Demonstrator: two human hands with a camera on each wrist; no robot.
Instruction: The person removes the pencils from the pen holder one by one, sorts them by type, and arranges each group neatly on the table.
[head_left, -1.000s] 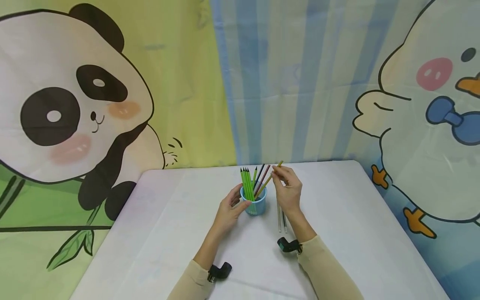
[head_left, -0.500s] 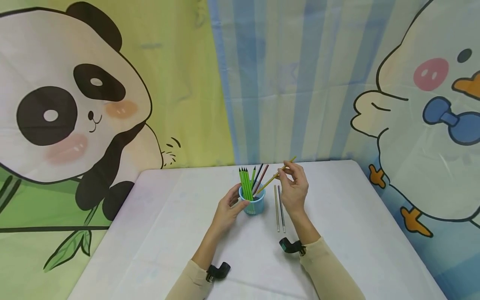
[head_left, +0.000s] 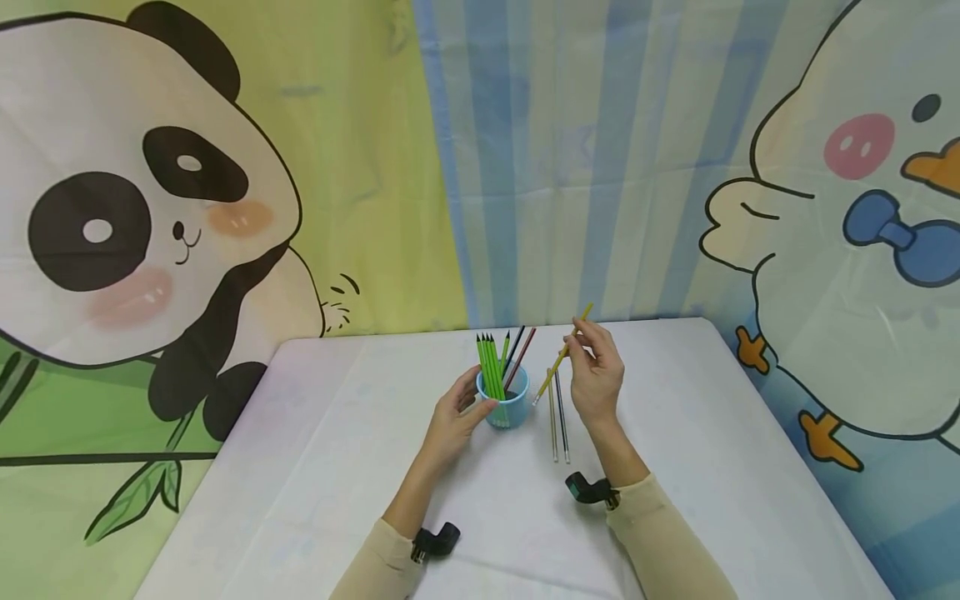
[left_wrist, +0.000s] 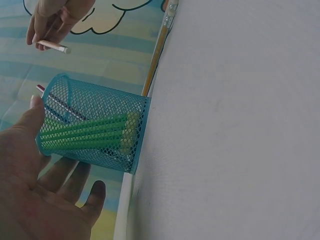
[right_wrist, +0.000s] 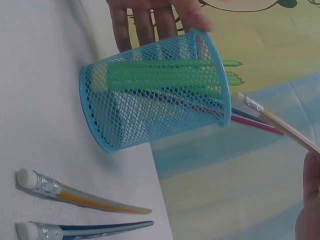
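My left hand holds a light-blue mesh pencil cup, thumb at the rim and fingers around its far side. Inside stand several green pencils, points up, plus a dark red pencil and a dark blue one. To the cup's right, my right hand pinches a yellow pencil that slants with its white eraser end down. That eraser end is outside the cup, close to its rim; in the right wrist view the yellow pencil shows its metal band.
On the white table, right of the cup, a yellow-striped pencil and a blue-striped pencil lie side by side, erasers toward me. A cloth backdrop with cartoon animals hangs behind the table's far edge.
The yellow pencil has come out of the cup, moving right and turning steeper in my right hand. My left hand stays at the cup. The head view has shifted slightly.
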